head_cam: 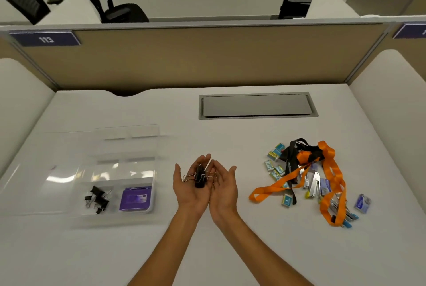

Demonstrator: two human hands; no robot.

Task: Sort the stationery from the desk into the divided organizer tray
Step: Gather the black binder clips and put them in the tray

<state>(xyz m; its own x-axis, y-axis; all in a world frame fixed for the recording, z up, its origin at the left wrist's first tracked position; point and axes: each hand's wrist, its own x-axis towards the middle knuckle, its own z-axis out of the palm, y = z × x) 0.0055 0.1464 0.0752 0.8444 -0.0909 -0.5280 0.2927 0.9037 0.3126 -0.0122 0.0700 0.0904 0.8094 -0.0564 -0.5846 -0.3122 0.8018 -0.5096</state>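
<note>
My left hand (190, 190) and my right hand (224, 187) are cupped side by side, palms up, over the middle of the desk. Black binder clips (200, 176) with wire handles lie across the left palm, against the right fingers. To the left stands the clear divided organizer tray (153, 191); its front-left compartment holds more black binder clips (98, 198) and the front-right one a purple box (136, 199). On the right lies a pile of stationery (309, 177): orange lanyards (332, 170), a black lanyard (291, 159), small staple boxes (275, 153) and staplers.
A clear lid (34, 179) lies left of the tray. A grey cable hatch (257, 106) is set into the desk at the back. Beige partition walls close the desk on three sides. A small blue-white box (363, 202) lies apart at the far right.
</note>
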